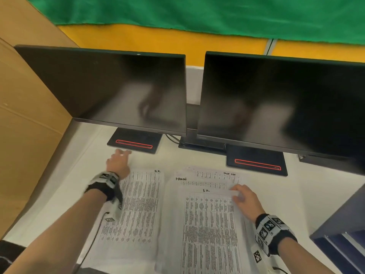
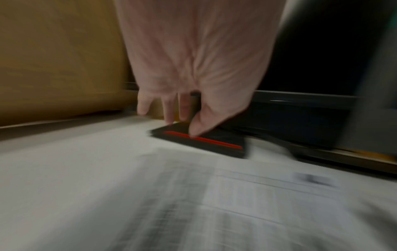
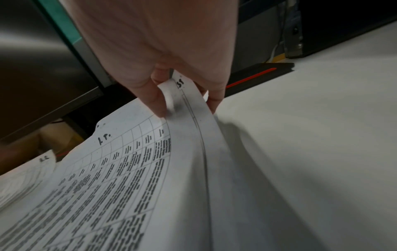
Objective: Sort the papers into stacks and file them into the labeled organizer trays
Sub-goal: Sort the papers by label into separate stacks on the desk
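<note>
White printed table sheets with handwritten corner labels lie on the white desk in two groups: a lone sheet on the left, and a fanned overlapping pile on the right, in front of two dark monitors. The right hand pinches the top far-right corner of the pile, thumb on the printed face and fingers behind; the corner curls up off the desk in the right wrist view. The left hand hovers past the lone sheet near the black monitor foot with the red stripe, fingers loosely spread, holding nothing (view blurred). A dark blue tray organizer sits at the right edge. Judgement: paper is light, floppy and slick sheet on sheet, so a corner pinch will likely peel one sheet while the others slide. Better to pin the pile flat with the free hand, or square it and grip along an edge. Creases easily.
</note>
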A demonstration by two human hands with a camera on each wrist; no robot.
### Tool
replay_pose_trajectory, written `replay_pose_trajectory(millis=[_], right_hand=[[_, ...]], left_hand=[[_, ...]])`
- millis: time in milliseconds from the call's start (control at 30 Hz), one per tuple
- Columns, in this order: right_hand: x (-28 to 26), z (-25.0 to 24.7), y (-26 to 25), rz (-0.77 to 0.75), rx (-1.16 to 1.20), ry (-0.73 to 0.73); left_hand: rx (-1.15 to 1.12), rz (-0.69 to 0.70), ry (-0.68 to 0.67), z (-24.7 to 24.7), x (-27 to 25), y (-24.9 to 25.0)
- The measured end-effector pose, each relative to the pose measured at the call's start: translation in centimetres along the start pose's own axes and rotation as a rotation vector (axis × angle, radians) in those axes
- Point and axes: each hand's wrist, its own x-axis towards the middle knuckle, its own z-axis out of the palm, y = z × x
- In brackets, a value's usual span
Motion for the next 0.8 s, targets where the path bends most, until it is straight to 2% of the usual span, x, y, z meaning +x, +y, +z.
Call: replay_pose_trajectory(millis=[33,67,100,167,233,333,500,600,800], right_hand=[[0.1,0.2,-0.2,-0.01,-0.037,-0.006],[0.3,0.4,-0.4,-0.02,-0.07,-0.007],[0.4,0.6,-0.7,-0.032,-0.098,-0.003],[0.3,0.8,-1.1,-0.059,-0.151,0.014],[0.2,0.8,-1.3,-0.085,-0.204,0.04],[0.0,0.6,-1.3,-0.12,-0.268,0.098],[0.0,0.7,-1.7,-0.214,-0.483,0.116],[0.2,0.7,-2.1,-0.243,-0.525,0.09],[-0.6,0.6,-1.9,-0.221,-0.48,0.104]], left_hand=[[-0.039,0.124,0.063,0.3,-0.7,2.4],[-0.099,0.251,0.067,0.8,-1.4,5.0],[-0.135,0.359,0.015,1.2,-2.2,7.5],[-0.094,0.467,-0.149,2.5,-3.1,11.0],[0.065,0.506,-0.238,3.1,-3.2,12.8],[0.159,0.542,-0.249,2.9,-3.4,13.7],[-0.112,0.612,-0.295,3.2,-4.3,13.7],[-0.198,0.645,-0.301,3.4,-5.2,13.8],[-0.312,0.541,-0.279,4.1,-6.0,15.0]])
